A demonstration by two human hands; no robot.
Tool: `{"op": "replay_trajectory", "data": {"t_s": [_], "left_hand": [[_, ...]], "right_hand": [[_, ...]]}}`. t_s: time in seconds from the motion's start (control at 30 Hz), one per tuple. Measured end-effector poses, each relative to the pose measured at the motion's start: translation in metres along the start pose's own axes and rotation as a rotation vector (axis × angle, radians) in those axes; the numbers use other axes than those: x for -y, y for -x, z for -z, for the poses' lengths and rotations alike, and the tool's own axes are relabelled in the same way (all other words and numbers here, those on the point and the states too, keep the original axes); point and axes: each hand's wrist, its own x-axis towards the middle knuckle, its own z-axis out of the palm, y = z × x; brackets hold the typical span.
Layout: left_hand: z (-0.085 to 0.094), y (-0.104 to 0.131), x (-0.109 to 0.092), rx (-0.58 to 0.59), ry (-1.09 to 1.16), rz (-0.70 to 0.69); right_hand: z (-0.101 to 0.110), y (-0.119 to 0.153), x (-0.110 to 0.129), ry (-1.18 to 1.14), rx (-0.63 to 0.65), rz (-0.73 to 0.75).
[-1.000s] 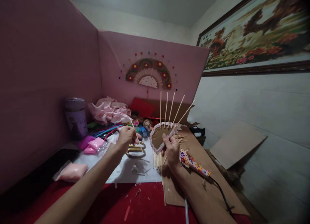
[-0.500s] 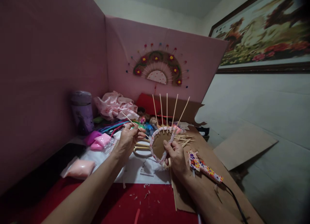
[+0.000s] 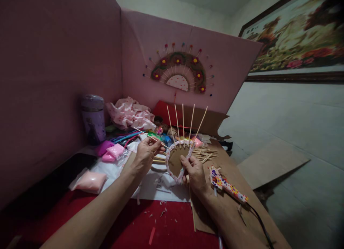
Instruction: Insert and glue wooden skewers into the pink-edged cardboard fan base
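Observation:
Between its fingertips my left hand pinches a thin wooden stick. The stick slants down to the right, and its lower end is at the upper left rim of a round cardboard piece. That piece has a pale patterned fabric edge, and several sticks fan upward from its top. My right hand grips it at the lower right, thumb on the front face. Gold-handled scissors lie partly hidden behind my left hand.
A patterned glue gun lies right on cardboard, near loose sticks. Left are a purple tumbler, clay packets and crumpled pink fabric. A decorated fan hangs on the pink panel behind.
My left hand has brought its stick closer to the round piece's rim and tilted it flatter. My right hand keeps its grip. The view has shifted slightly.

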Motion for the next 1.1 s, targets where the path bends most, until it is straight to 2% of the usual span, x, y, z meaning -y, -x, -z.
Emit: {"op": "replay_trajectory", "data": {"t_s": [0.3,0.43,0.67,1.1], "left_hand": [[0.0045,-0.0034,0.0112,-0.011,-0.102,-0.076],[0.0032,-0.0007,0.0091,0.012,-0.134,-0.052],[0.0014,0.0010,0.0061,-0.015,-0.163,-0.030],[0.0039,-0.0019,0.0084,-0.014,-0.108,-0.002]], "right_hand": [[0.0002,-0.0014,-0.0029,-0.009,0.045,0.028],[0.0008,-0.0001,-0.0035,0.001,0.043,0.015],[0.0004,0.0004,-0.0033,0.002,0.071,0.001],[-0.0011,0.0028,0.0007,0.030,0.070,-0.021]]}}
